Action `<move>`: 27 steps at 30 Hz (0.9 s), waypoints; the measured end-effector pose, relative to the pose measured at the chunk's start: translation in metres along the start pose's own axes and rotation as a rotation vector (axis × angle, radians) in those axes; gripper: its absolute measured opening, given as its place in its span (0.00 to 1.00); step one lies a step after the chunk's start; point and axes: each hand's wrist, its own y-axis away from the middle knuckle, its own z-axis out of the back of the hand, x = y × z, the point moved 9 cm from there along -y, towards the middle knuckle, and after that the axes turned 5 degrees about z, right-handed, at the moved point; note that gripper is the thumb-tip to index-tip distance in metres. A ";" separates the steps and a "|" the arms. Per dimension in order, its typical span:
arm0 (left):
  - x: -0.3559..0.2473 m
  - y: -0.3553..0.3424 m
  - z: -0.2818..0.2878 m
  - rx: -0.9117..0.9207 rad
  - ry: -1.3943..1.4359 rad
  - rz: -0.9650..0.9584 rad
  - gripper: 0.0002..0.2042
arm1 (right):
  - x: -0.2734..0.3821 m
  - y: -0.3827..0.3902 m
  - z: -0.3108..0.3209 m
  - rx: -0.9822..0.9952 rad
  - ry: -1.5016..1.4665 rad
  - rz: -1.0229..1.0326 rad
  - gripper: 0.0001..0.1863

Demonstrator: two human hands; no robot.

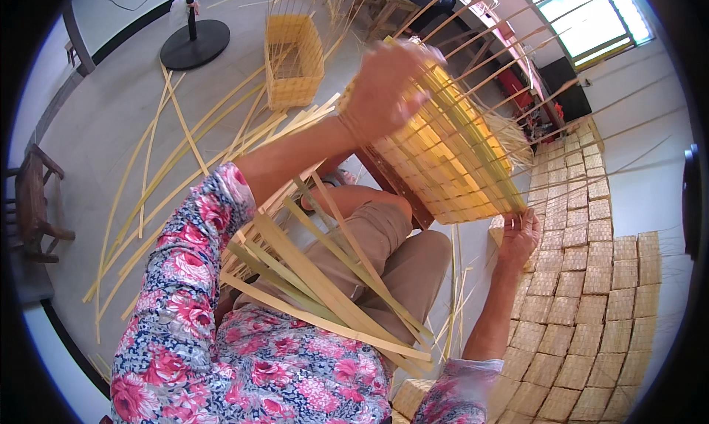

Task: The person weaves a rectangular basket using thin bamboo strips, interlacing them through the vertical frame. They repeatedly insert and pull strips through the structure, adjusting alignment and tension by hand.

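In front of me a half-woven yellow bamboo basket (436, 166) rests tilted above my knees, its long uprights (561, 103) fanning out to the upper right. My left hand (391, 88) is raised at the basket's far left side, smeared by motion, so its fingers cannot be read. At the near right corner my right hand (521, 236) pinches the end of a greenish bamboo strip (487, 149) that runs along the woven edge. Several loose flat strips (317, 276) lie across my lap.
A finished-looking open basket (294, 92) stands on the floor, near a black round base (196, 44) with a pole. Long strips (177, 154) litter the floor at left. A wooden chair (37, 202) is far left. Rows of stacked woven pieces (583, 306) line the right wall.
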 end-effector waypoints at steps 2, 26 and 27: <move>0.063 -0.009 0.004 -0.117 0.156 0.242 0.23 | 0.007 0.002 -0.003 -0.030 0.019 -0.035 0.08; 0.148 0.008 -0.066 0.428 1.028 0.530 0.04 | 0.015 0.001 0.001 -0.023 0.089 -0.014 0.09; 0.154 0.009 -0.068 0.439 1.043 0.503 0.04 | 0.012 -0.002 -0.002 -0.019 0.081 -0.014 0.09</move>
